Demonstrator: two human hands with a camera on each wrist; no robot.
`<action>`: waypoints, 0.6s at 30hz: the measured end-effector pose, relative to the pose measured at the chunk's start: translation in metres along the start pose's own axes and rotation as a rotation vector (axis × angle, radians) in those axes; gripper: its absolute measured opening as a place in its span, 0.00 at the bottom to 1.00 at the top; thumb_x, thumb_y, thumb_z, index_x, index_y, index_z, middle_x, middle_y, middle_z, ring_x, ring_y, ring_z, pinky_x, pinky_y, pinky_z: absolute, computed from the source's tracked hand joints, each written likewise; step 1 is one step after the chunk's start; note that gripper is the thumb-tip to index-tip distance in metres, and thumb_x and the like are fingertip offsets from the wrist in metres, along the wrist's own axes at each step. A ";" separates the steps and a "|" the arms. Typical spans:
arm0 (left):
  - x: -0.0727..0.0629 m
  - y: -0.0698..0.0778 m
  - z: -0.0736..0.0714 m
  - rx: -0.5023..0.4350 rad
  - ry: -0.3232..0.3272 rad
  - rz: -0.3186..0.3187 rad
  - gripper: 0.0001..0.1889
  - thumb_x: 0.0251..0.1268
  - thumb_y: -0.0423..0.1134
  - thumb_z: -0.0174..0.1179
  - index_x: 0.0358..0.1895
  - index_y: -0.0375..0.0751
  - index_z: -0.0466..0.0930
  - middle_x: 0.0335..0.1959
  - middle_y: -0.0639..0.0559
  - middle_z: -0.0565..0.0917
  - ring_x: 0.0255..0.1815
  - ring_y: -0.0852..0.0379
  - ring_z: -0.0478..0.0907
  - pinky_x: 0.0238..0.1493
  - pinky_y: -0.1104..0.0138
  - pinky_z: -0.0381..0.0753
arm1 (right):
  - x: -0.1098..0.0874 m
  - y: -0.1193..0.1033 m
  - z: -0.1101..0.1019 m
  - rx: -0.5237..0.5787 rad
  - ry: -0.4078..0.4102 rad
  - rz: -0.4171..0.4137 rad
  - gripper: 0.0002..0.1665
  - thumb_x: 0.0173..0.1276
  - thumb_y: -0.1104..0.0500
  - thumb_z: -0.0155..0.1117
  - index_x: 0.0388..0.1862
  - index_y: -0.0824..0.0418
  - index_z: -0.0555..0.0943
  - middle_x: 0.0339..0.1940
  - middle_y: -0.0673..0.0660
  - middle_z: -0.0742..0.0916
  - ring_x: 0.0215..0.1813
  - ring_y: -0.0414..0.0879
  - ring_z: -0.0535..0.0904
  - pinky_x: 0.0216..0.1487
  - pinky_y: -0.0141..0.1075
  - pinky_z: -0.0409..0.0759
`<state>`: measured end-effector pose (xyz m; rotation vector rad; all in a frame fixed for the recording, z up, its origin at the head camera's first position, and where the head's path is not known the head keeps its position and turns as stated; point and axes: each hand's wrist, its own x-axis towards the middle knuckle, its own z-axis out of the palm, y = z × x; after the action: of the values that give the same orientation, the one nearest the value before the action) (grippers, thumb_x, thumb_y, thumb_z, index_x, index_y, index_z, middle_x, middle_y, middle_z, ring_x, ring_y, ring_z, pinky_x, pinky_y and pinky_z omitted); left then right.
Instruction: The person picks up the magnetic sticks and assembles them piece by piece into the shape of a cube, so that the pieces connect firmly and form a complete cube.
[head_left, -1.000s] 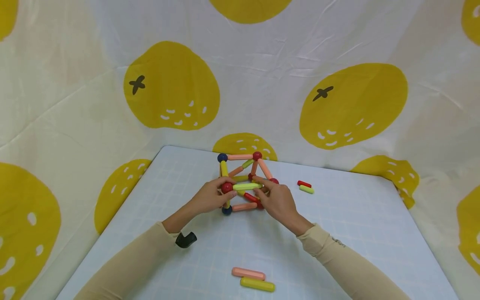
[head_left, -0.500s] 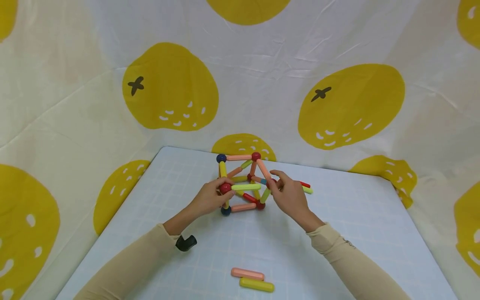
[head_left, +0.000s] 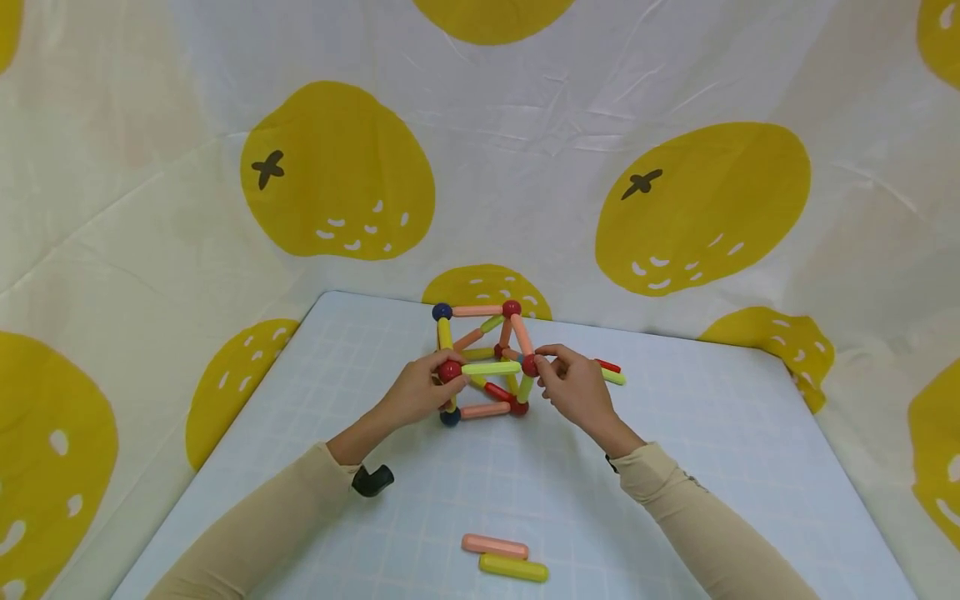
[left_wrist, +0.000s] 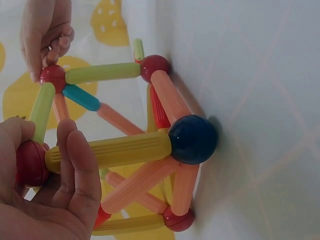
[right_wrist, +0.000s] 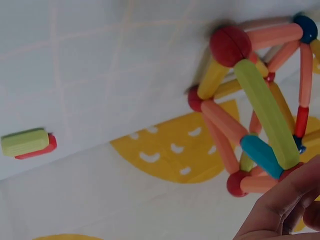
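A cube-like frame of coloured magnetic rods and balls stands on the table. At its near upper left corner my left hand (head_left: 416, 392) grips a red ball (head_left: 450, 372), fingers curled around it in the left wrist view. My right hand (head_left: 577, 390) pinches another red ball (head_left: 530, 365) at the near upper right corner. Between these balls lies a light green rod (head_left: 491, 368), meeting both ends. Below, a pink rod (head_left: 485, 411) joins a dark blue ball (head_left: 450, 416) to a red ball (head_left: 518, 406). A blue-and-pink diagonal (left_wrist: 81, 97) runs from the right-held ball.
Near the table's front lie a pink rod (head_left: 495, 546) and a yellow rod (head_left: 513, 568). Right of the frame are a short red rod (head_left: 609, 365) and a short green rod (head_left: 613, 377), partly behind my right hand. A fruit-print cloth (head_left: 525, 200) hangs behind the table.
My right hand has left the light green rod and taken hold of the right red ball. That ball has shifted left to the rod's end. My left hand keeps its hold.
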<state>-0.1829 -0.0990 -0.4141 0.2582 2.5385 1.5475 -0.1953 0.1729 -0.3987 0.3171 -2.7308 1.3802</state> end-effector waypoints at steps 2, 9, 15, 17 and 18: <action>0.001 0.000 -0.001 0.000 -0.002 -0.001 0.16 0.71 0.43 0.65 0.59 0.47 0.78 0.43 0.42 0.82 0.27 0.51 0.84 0.31 0.66 0.83 | 0.000 -0.001 0.001 0.009 -0.004 0.005 0.16 0.77 0.49 0.61 0.56 0.55 0.84 0.26 0.53 0.86 0.24 0.44 0.84 0.27 0.37 0.83; 0.005 -0.001 -0.003 0.000 -0.001 0.002 0.16 0.71 0.43 0.65 0.58 0.49 0.78 0.44 0.42 0.81 0.28 0.50 0.84 0.32 0.65 0.84 | 0.003 -0.003 0.004 0.005 -0.001 0.008 0.16 0.77 0.48 0.61 0.55 0.54 0.84 0.26 0.54 0.86 0.24 0.43 0.84 0.27 0.37 0.83; 0.008 -0.003 -0.004 -0.002 -0.004 -0.003 0.16 0.72 0.44 0.65 0.58 0.49 0.78 0.45 0.42 0.81 0.28 0.52 0.84 0.33 0.67 0.84 | 0.006 -0.002 0.006 -0.010 0.003 0.024 0.16 0.77 0.48 0.60 0.56 0.54 0.83 0.27 0.53 0.87 0.24 0.43 0.84 0.27 0.37 0.82; 0.009 -0.003 -0.004 -0.003 -0.002 -0.005 0.16 0.72 0.44 0.65 0.58 0.49 0.78 0.45 0.42 0.81 0.28 0.52 0.84 0.33 0.67 0.84 | 0.007 -0.003 0.006 -0.011 0.000 0.030 0.17 0.77 0.48 0.60 0.56 0.54 0.83 0.27 0.53 0.87 0.25 0.43 0.84 0.27 0.37 0.82; 0.010 -0.003 -0.005 -0.006 -0.001 -0.005 0.16 0.72 0.43 0.65 0.58 0.49 0.78 0.45 0.42 0.81 0.28 0.52 0.84 0.33 0.66 0.84 | 0.008 -0.003 0.006 -0.012 -0.002 0.031 0.17 0.77 0.48 0.60 0.56 0.54 0.83 0.28 0.53 0.87 0.25 0.43 0.84 0.27 0.37 0.82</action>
<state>-0.1940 -0.1020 -0.4146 0.2520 2.5314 1.5524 -0.2023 0.1651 -0.3987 0.2769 -2.7557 1.3717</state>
